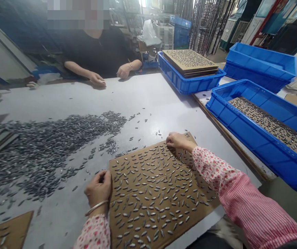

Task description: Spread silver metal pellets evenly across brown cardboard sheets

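Nearest sleeve: the right forearm is covered by pink striped cloth [257, 200], joined to a red-patterned white cuff [208, 162].
Cardboard sheet: a flat brown cardboard sheet [202, 207] is laid on the smooth white tabletop [133, 93] before the person; its far edge is slanted up to the right; its long axis cannot be told, the near end being cut off by the frame.
Scattered pieces: small grey spindle-shaped pieces [152, 220] are spread over it, long axes turned many ways.
Left hand [99, 188]: curled at the sheet's left edge; whether the edge is pinched cannot be told.
Right hand [177, 141]: fingertips are drawn together at the far edge; whether anything is held cannot be told.
Grey heap [47, 155]: similar pieces are piled leftward.
Open room: bare tabletop is bounded rightward by a brown table edge [231, 139] and a blue plastic crate [241, 124].
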Demonstrator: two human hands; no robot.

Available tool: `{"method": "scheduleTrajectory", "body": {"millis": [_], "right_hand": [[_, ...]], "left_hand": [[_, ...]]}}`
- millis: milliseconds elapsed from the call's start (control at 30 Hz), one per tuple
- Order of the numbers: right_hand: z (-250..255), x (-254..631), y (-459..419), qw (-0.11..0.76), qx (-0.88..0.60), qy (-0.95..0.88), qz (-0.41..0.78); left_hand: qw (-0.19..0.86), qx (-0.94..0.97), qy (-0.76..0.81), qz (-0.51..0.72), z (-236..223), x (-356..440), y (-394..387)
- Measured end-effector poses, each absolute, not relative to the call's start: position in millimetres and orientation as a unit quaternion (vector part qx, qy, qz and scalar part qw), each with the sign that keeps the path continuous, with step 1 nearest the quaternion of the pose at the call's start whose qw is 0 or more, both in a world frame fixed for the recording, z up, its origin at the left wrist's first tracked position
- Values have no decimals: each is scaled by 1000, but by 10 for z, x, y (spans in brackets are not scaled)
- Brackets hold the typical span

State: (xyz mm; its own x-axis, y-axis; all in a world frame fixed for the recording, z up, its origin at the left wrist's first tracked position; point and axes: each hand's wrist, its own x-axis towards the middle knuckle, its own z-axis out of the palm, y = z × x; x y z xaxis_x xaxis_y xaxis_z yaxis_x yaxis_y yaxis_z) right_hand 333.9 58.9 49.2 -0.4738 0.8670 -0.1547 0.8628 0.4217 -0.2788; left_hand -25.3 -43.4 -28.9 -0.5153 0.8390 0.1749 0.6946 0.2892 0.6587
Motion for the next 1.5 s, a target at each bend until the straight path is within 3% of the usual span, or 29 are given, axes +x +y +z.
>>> {"method": "scheduleTrajectory", "body": {"millis": [233, 500, 800, 1167, 1500], "right_hand": [[387, 3200, 614, -37, -497, -859, 116], [289, 3092, 631, -13, -497, -859, 124], [409, 2935, 630, -57, -445, -889, 90], [382, 3014, 698, 37, -517, -842, 151], [330, 2719, 741, -28, -469, -875, 119]], "left_hand": [[96, 488, 788, 363, -239, -218, -444], [91, 493, 782, 369, -284, -230, -439], [97, 496, 781, 367, -356, -272, -438], [89, 502, 779, 365, -273, -235, -438], [90, 508, 779, 356, -360, -283, -448]]}}
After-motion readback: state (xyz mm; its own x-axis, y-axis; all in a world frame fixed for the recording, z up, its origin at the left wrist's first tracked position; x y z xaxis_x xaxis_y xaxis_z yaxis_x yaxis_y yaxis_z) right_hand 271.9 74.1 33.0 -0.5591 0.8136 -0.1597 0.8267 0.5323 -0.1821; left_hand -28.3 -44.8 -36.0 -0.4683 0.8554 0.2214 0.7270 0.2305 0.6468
